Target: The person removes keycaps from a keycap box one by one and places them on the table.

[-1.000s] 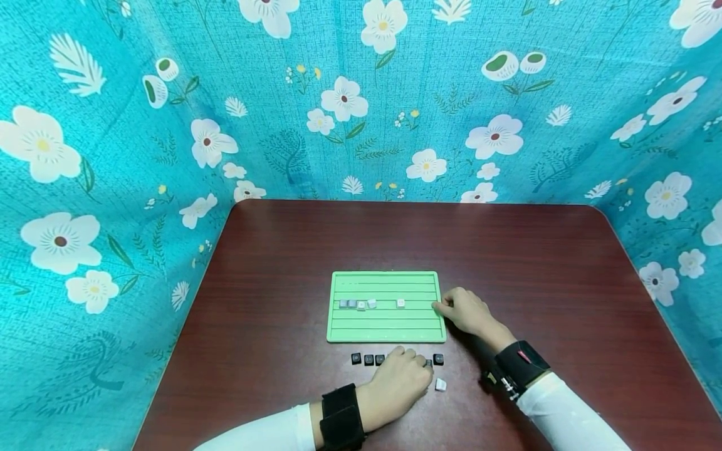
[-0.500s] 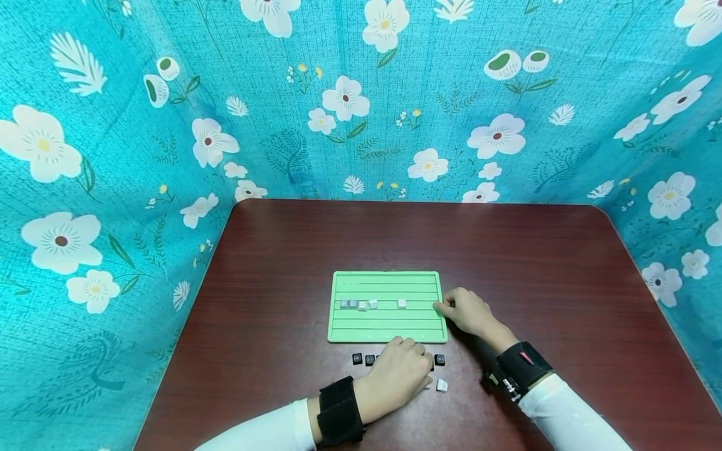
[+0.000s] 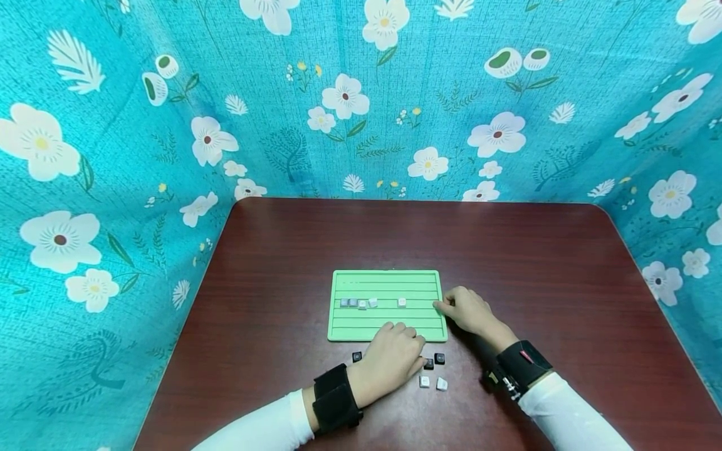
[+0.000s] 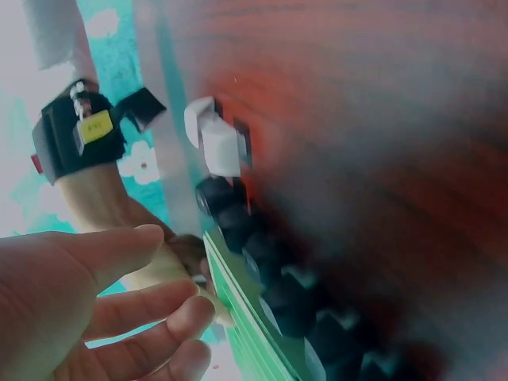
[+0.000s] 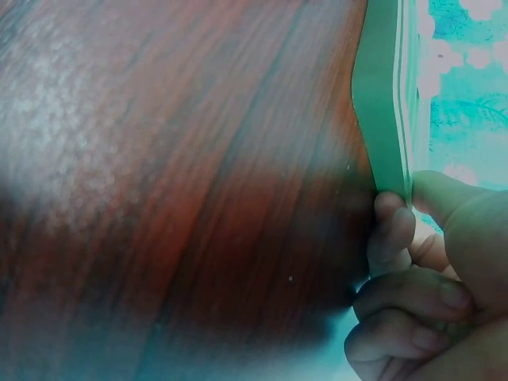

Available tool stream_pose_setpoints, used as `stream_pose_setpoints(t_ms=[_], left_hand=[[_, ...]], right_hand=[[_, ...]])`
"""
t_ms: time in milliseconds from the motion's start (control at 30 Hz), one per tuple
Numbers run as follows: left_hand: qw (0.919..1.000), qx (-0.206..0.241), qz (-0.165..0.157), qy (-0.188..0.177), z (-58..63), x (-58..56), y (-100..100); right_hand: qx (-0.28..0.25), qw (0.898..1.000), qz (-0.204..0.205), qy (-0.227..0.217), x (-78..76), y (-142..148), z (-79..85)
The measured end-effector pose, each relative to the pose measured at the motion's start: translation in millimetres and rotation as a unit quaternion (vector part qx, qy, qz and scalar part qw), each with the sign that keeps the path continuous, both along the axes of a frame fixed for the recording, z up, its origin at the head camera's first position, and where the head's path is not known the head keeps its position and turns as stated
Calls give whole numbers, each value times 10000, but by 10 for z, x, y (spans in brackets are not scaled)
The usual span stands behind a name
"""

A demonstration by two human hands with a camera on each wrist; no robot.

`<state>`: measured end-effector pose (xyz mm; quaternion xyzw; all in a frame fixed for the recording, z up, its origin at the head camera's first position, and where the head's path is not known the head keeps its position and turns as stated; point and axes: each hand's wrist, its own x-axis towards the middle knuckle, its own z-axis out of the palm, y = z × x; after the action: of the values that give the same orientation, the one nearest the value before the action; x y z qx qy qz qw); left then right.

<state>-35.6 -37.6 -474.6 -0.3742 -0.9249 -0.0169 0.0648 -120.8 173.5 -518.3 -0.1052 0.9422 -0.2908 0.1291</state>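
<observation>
A green ridged board (image 3: 350,326) lies on the table. At its right edge my right hand (image 3: 465,310) pinches the rim; the right wrist view shows the thumb (image 5: 440,198) on one face and curled fingers on the other. My left hand (image 3: 392,357) hovers by the board's front edge, over the row of black keycaps (image 3: 429,364), hiding some of them. In the left wrist view its thumb (image 4: 131,250) stands apart from loosely bent fingers, with nothing gripped between them. Several pale keycaps (image 3: 402,302) sit along one groove of the board.
Two white keycaps (image 3: 424,382) lie in front of the black row, right of my left hand. The brown wooden table (image 3: 282,250) extends around the board. Behind it hangs a blue flowered curtain (image 3: 395,125). Black straps (image 3: 337,398) circle both wrists.
My left hand has moved up and slightly left toward the board's front edge, uncovering a white keycap and more of a black one. The right hand keeps its hold on the board.
</observation>
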Motion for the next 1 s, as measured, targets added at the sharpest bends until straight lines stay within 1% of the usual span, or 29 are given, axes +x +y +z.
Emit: stream_pose_setpoints(t_ms=[167,467,600,833,1000], left_hand=[[9999,-3,136,48,2,-81,-42],[9995,66,262,190,15,-153,-91],[9992,108,328,222,21,-206,-97],[9989,106,444,104,19,-312,-117],[9983,123,557,104,23,-377,-134]], right_hand=[[48,10000,12,39,-4,4,-14],[-41,10000,58,53,-5,8,-5],[-26,10000,60,29,-1,9,-1],[-55,10000,75,6,5,8,4],[-20,10000,75,-18,4,11,4]])
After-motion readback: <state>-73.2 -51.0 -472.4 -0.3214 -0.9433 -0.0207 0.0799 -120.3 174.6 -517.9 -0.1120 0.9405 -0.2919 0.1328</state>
